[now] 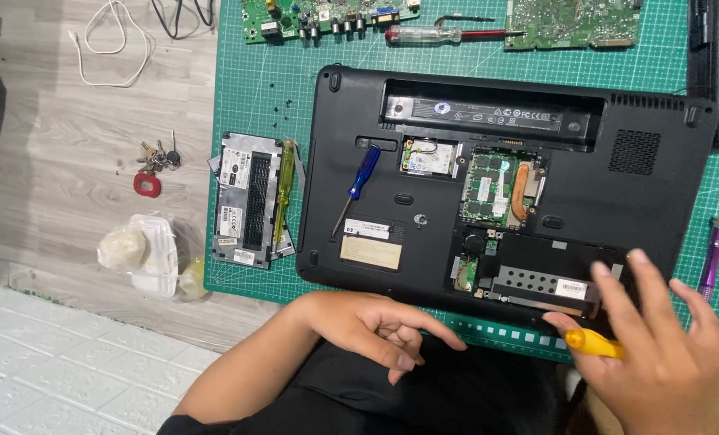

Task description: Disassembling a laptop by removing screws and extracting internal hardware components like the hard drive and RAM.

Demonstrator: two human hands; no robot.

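The yellow-handled screwdriver (595, 344) lay pinched in the right hand (657, 354) at the near edge of the black laptop (424, 145), its long axis running left and slightly away, toward the drive bay (541, 282); the tip was hidden. To do this well, the tip probably needed to sit straight in the screw. The left hand (376, 322) rested loosely curled and empty beside the laptop, on the green mat (247, 97).

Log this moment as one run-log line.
right hand: holds yellow-handled screwdriver at hard-drive bay | left hand: empty, near laptop front edge
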